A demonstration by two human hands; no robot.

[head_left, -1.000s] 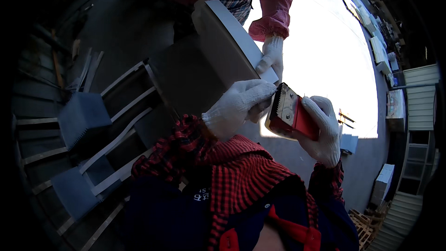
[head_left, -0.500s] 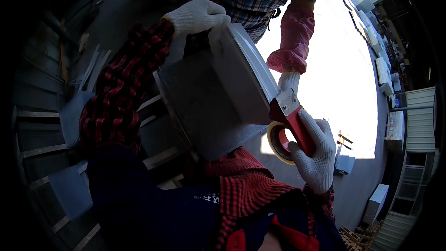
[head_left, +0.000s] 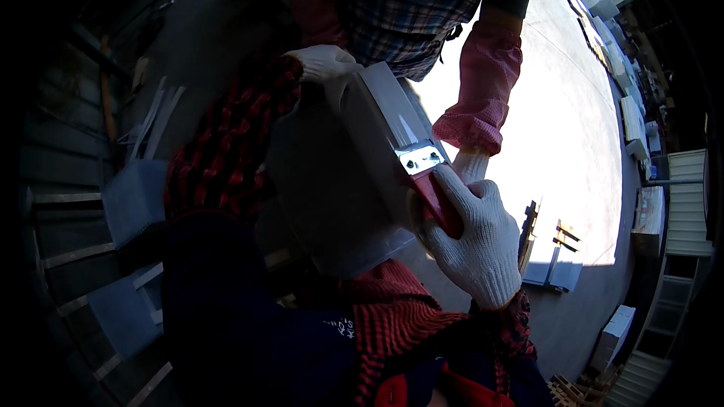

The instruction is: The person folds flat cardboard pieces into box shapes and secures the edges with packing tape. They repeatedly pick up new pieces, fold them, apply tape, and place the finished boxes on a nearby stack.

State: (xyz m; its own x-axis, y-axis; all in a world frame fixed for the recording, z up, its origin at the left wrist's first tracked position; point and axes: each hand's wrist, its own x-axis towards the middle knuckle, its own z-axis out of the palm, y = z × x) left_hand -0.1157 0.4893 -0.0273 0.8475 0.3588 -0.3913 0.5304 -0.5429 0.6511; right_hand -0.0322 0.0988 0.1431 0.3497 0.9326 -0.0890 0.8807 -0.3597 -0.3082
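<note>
The right hand (head_left: 473, 237) is gripping the red dispenser (head_left: 436, 200), its fingers curling round the handle. The dispenser is pointing away from the grip, toward the far left, its metal head (head_left: 421, 158) sitting over the near end of the pale block (head_left: 375, 132). The left hand (head_left: 324, 62) is reaching to the block's far end; whether it is pinching anything, I cannot tell. A co-worker's hand (head_left: 471, 166) is showing partly, just right of the head.

Glare bleaches the floor (head_left: 569, 136) right of centre, while deep shadow dims the left.
</note>
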